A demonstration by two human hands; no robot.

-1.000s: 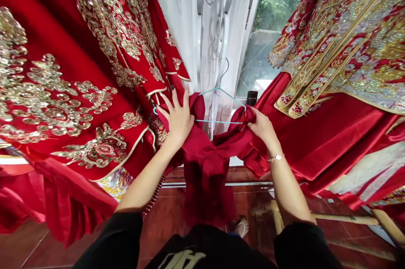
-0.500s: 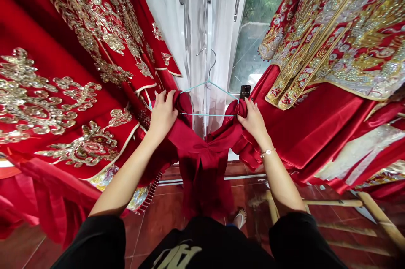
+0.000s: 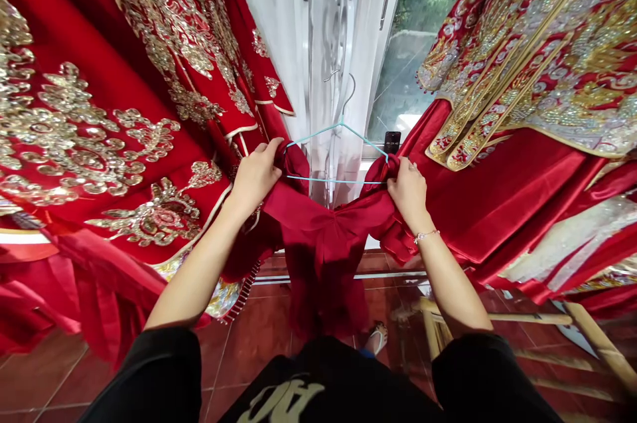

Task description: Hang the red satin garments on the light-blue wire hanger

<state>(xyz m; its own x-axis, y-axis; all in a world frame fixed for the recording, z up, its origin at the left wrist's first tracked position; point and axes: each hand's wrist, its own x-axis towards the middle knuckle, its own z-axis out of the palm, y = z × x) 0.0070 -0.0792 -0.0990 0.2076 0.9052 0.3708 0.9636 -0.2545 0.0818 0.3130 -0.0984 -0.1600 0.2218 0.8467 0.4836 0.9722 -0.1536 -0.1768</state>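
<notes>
A light blue wire hanger (image 3: 338, 144) is held up in front of a white sheer curtain (image 3: 328, 44). A plain dark red satin garment (image 3: 323, 244) hangs from both of its ends and sags down in the middle. My left hand (image 3: 255, 176) is closed round the garment at the hanger's left end. My right hand (image 3: 408, 189), a thin bracelet on its wrist, grips the bunched cloth at the hanger's right end. The hanger's metal hook points up, not caught on anything I can see.
Red gowns with heavy gold embroidery hang close on the left (image 3: 114, 117) and on the right (image 3: 537, 64). A small dark phone (image 3: 392, 141) stands on the window sill behind. A wooden frame (image 3: 572, 330) stands low right on the red tiled floor (image 3: 249, 343).
My left hand has gone from flat with spread fingers on the cloth to a closed grip at the hanger's end. The hanger has risen a little and the garment is pulled wider.
</notes>
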